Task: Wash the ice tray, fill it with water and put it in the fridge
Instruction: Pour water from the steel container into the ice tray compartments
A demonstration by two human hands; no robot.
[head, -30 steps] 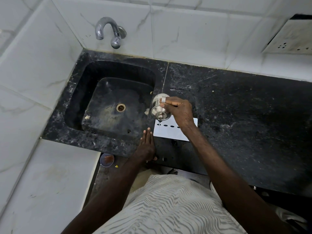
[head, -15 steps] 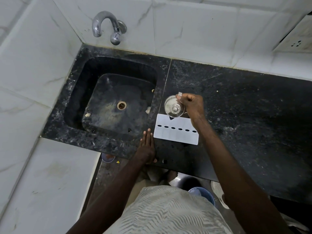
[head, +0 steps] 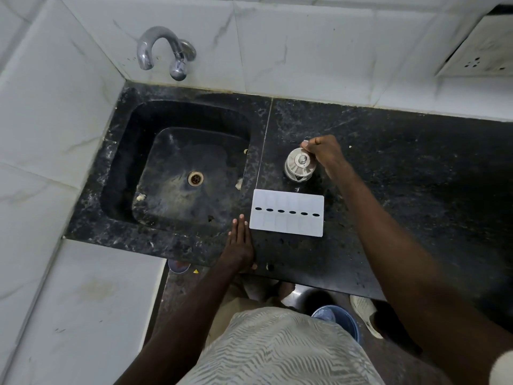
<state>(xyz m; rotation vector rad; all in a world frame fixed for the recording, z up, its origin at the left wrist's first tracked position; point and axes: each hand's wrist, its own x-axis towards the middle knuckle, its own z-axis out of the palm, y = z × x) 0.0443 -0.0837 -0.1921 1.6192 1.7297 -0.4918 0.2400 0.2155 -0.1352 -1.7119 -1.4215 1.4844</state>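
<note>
1 ice tray (head: pixel 287 212), white, lies flat on the black stone tabletop (head: pixel 402 190), just right of the sink (head: pixel 119 176) & near the front edge. 6 dark oval marks run in 1 row across its middle. Cell lines are faint, approx 2 rows, and I can't tell if there's water in them.

2 hands in view. The left hand (head: pixel 240 243) is flat on the tabletop w/ fingers straight & together, holding nothing. Its fingertips are just beside the tray's near-left corner but don't touch it. The right hand (head: pixel 323 154) is curled round the handle of 1 small steel pot (head: pixel 299 163), w/ thumb & fingers closed on the handle.

The pot is upright w/ 1 knob on top. It looks to stand on the tabletop just behind the tray, apart from it.

The sink is 1 black basin w/ 1 drain (head: pixel 195 178) mid-floor & a few pale scraps round the bottom. 1 chrome tap (head: pixel 162 34) sits on the white tiled wall above the sink's back edge, its spout curved down.

1 socket plate (head: pixel 480 51) is on the wall top right. Below the tabletop edge, on the floor, are 1 blue bucket (head: pixel 340 319) & 1 pale sandal (head: pixel 363 309) just right of it.
</note>
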